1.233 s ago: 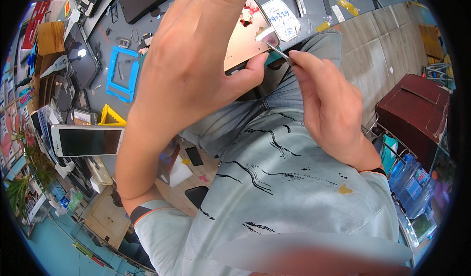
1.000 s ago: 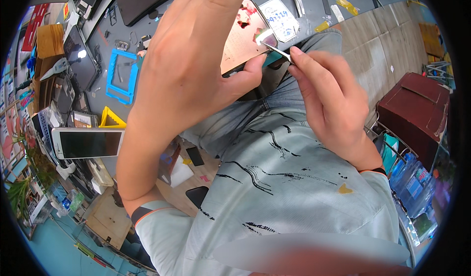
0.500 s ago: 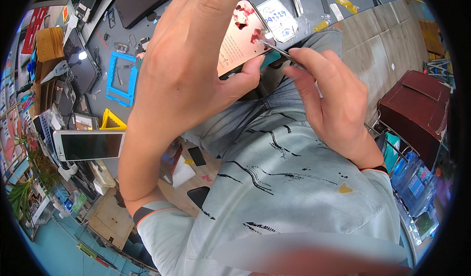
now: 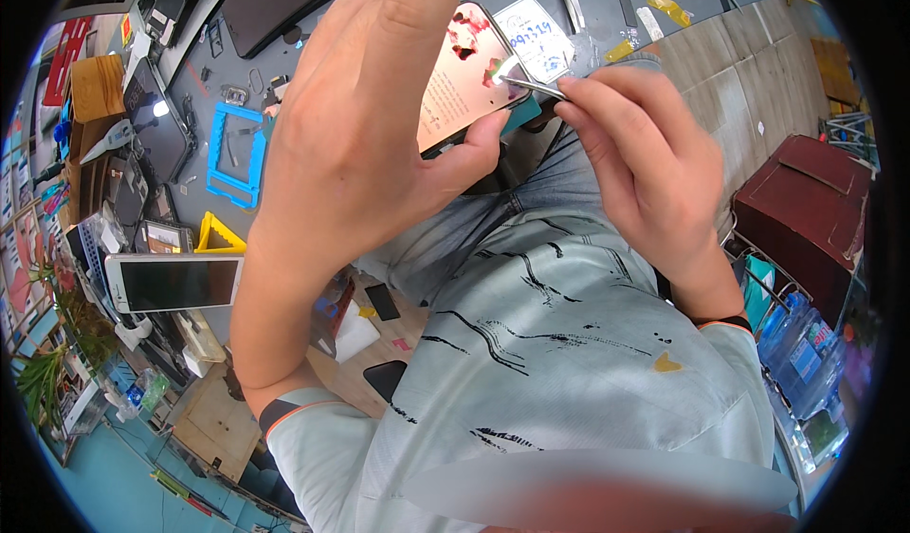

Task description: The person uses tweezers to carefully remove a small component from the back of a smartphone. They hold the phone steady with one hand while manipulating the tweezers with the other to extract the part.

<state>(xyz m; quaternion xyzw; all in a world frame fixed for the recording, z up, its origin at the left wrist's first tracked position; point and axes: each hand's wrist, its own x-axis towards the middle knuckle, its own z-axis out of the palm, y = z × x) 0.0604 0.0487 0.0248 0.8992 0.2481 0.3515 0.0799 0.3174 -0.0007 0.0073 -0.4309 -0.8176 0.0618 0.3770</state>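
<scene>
My left hand (image 4: 351, 144) holds a pinkish-gold phone panel (image 4: 450, 92) with red blotches, dark spots and fine print, its thumb along the lower edge and a long finger raised past its far side. My right hand (image 4: 654, 158) pinches a slim metal tool (image 4: 536, 88), whose tip meets a small pale patch near the panel's right end. Beside that end lies a white handwritten label (image 4: 540, 45), and a teal piece (image 4: 521, 117) shows beneath the panel.
The grey bench carries a blue frame (image 4: 234, 154), a yellow tray (image 4: 220, 234), a white phone (image 4: 172, 281), a dark laptop (image 4: 265, 11) and small parts. At right are a maroon bag (image 4: 796, 211) and blue water jugs (image 4: 796, 353). A black phone (image 4: 385, 378) shows below.
The panel and my left hand have shifted slightly left and down. My right hand has risen and tilted, with the tool lying flatter, its tip still at the panel's right end.
</scene>
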